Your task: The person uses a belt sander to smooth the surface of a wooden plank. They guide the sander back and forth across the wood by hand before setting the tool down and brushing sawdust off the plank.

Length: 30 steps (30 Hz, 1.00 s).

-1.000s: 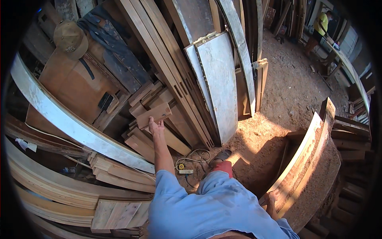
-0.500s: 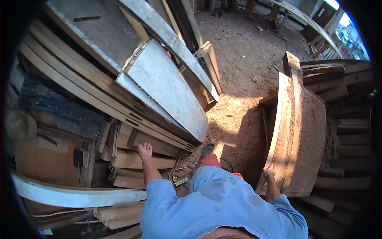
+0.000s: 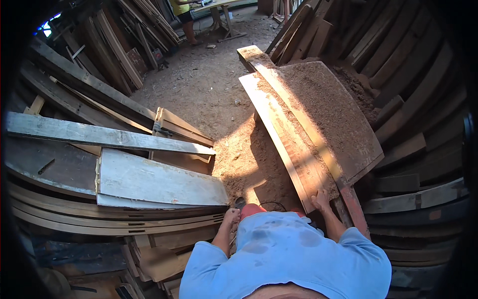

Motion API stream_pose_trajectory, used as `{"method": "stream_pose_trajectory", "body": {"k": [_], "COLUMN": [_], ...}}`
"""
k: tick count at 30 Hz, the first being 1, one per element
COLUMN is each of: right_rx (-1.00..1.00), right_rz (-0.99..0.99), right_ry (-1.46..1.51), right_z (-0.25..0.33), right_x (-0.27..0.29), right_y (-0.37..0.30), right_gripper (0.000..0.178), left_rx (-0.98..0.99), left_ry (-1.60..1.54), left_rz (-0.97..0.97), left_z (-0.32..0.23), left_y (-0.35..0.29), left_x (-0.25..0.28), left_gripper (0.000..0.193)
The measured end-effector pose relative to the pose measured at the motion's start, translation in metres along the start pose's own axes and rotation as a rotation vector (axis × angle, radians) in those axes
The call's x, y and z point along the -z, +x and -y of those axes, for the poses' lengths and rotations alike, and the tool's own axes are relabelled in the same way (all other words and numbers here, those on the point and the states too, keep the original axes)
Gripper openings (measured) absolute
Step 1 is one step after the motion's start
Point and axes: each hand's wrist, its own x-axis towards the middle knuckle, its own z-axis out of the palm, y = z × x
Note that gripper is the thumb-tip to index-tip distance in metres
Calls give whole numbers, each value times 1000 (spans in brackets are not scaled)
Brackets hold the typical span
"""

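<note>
My left hand (image 3: 231, 216) is loosely closed beside the slotted ends of several long boards (image 3: 169, 224), with nothing seen in it. My right hand (image 3: 321, 199) rests at the near end of a pale wooden board (image 3: 279, 124), its fingers apart on the wood. Sawdust is scattered over that board. To its right runs a narrow wooden strip (image 3: 298, 107), and past the strip lies a wide panel (image 3: 331, 114) thick with sawdust. A reddish beam (image 3: 354, 212) sticks out below the panel, near my right forearm.
A whitish panel (image 3: 159, 177) and a long grey-white plank (image 3: 109, 137) lie on the left. Stacked timber (image 3: 418, 204) fills the right side. Sawdust covers the ground (image 3: 244, 149) ahead. Far off, a person in a yellow top (image 3: 180, 7) stands by a table (image 3: 216, 6).
My view has turned to the right. My left hand has gone from open fingers to a loose fist, now nearer my leg. My right hand remains at the board's near end.
</note>
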Motion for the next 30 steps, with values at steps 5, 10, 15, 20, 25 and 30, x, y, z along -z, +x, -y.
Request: {"method": "stream_pose_trajectory", "body": {"k": [5, 10, 15, 20, 25, 30], "right_rx": [-240, -387, -405, -425, -556, -589], "right_rz": [-83, -118, -280, -361, -318, -289], "right_ry": [43, 71, 132, 130, 179, 188], "right_z": [-50, -60, -31, -29, -16, -23], "right_x": [17, 28, 52, 76, 77, 85], "right_y": [-17, -16, 14, 88, 105, 100], "right_gripper": [73, 70, 79, 89, 102, 101], "left_rx": [122, -105, -523, -1060, -1184, -952], "left_ry": [-19, 743, 1075, 1189, 1446, 1608], "left_rz": [-274, -376, -246, -140, 92, 136], "left_z": [-60, -126, -245, -321, -384, -413], "left_y": [-2, 46, 94, 176, 241, 265], "left_x": [-23, -77, -155, -202, -218, -243], "left_gripper": [18, 67, 73, 70, 75, 88]}}
